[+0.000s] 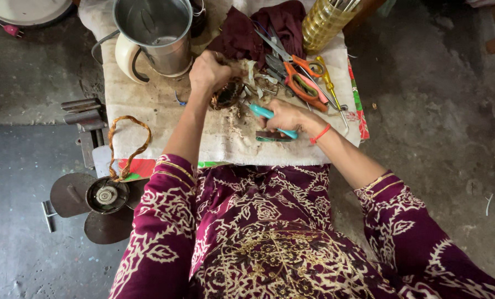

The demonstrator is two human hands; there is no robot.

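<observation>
Copper-wound coil [227,94] lies on the cloth-covered worktop [148,111], gripped by the closed left hand [209,72]. The right hand [289,117] is clenched around teal-handled pliers [269,117], just beside orange scissors [303,83].

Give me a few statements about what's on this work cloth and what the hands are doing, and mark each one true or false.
1. The right hand grips teal-handled pliers. True.
2. The left hand rests on the steel jug. False: it presses a dark coil of wire; the steel jug stands apart behind it.
3. Orange-handled scissors lie on the cloth. True.
4. The fan blades lie on the cloth. False: the fan blades lie on the floor.
</observation>
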